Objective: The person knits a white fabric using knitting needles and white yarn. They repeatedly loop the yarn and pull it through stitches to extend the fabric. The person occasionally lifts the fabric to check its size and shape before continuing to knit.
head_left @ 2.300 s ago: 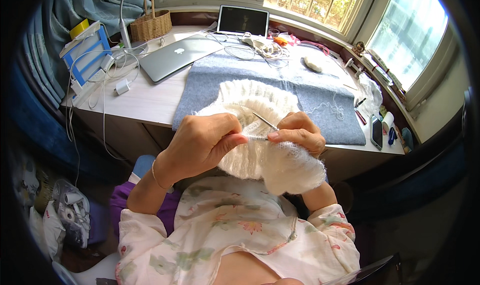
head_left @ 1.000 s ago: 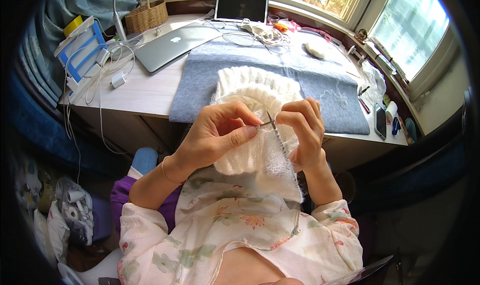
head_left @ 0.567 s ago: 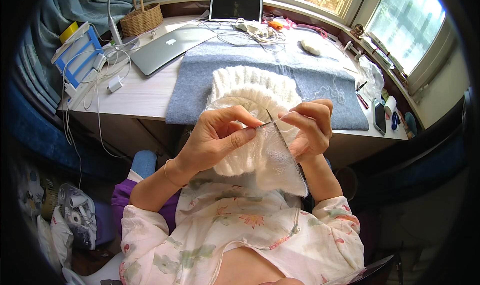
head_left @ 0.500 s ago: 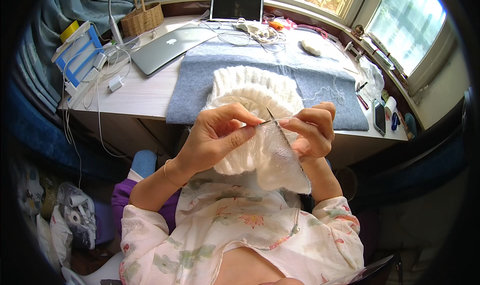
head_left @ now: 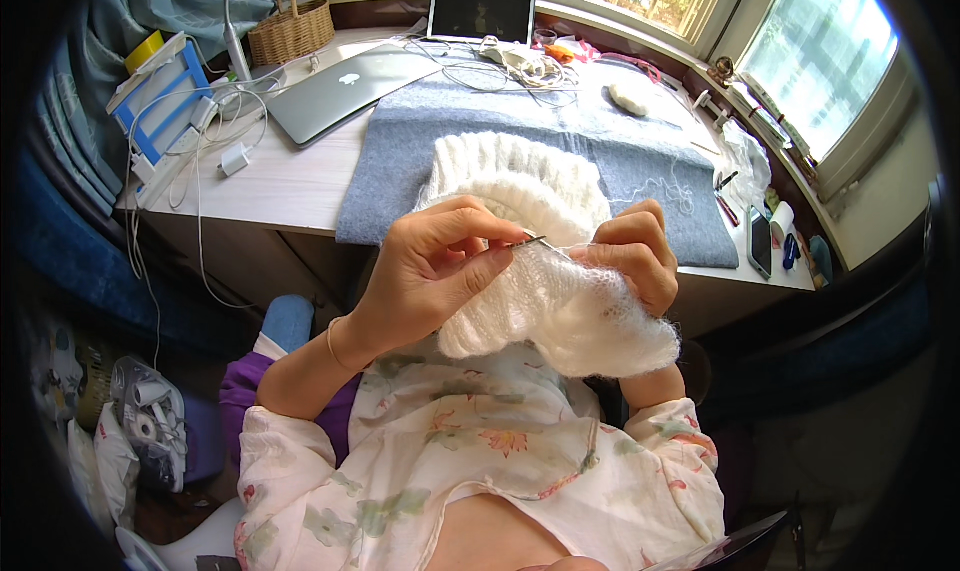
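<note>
A fluffy white piece of knitting (head_left: 520, 166) drapes from the desk edge down over my lap, its ribbed part lying on the felt mat. My left hand (head_left: 440, 261) pinches a dark knitting needle (head_left: 527, 241) between thumb and index finger, at the upper edge of the knitting. Close beside it, my right hand (head_left: 635, 256) is closed at the other side of the work, fingers curled in. Bunched knitting hangs below this hand and covers part of its wrist. Whatever length of needle lies inside the right fingers is hidden.
A blue-grey felt mat (head_left: 400, 171) covers the desk's middle. To its left are a closed silver laptop (head_left: 345, 91), a charger (head_left: 234, 159) and cables. A tablet (head_left: 480, 15) stands at the back. Loose white yarn (head_left: 665, 191), pens and a phone (head_left: 760, 243) lie on the right.
The right-hand needle, earlier seen slanting down along the knitting's edge, is now mostly hidden. The hanging fabric has swung right, over the right wrist. My left hand keeps its pinch.
</note>
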Demonstrator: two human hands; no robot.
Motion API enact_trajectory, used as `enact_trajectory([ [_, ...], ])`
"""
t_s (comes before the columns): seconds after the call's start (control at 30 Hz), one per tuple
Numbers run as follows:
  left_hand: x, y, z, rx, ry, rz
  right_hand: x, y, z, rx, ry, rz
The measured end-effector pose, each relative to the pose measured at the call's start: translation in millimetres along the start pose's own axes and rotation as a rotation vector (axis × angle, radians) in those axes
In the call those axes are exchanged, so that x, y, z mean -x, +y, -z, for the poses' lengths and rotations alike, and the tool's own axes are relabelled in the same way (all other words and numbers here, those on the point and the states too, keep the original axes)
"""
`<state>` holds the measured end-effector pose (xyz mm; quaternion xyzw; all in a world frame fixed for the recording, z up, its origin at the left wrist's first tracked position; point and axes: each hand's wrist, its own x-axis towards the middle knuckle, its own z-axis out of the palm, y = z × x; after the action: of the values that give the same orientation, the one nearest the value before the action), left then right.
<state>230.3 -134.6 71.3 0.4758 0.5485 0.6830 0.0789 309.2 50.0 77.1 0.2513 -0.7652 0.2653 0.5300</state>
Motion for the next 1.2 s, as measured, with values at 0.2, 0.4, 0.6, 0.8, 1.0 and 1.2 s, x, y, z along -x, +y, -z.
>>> enact_trajectory([
  [0.2, 1, 2, 1, 0.293, -0.045, 0.198, 1, 1, -2, -0.025, -0.025, -0.014],
  [0.4, 0, -6, 1, 0.35, -0.057, 0.119, 2, 2, -2, -0.043, -0.03, -0.022],
  [0.6, 0, -6, 2, 0.359, -0.073, 0.124, 0, 2, -3, -0.098, -0.056, -0.028],
  [0.8, 0, -12, -4, 0.177, -0.028, 0.128, 3, 4, -4, 0.172, -0.058, 0.104],
  [1.0, 3, -14, -12, 0.005, -0.126, 0.101, -6, 14, -8, 0.123, -0.434, -0.104],
  [1.2, 1, -17, -10, 0.199, -0.102, 0.242, -2, 17, -8, 0.066, -0.192, 0.107],
])
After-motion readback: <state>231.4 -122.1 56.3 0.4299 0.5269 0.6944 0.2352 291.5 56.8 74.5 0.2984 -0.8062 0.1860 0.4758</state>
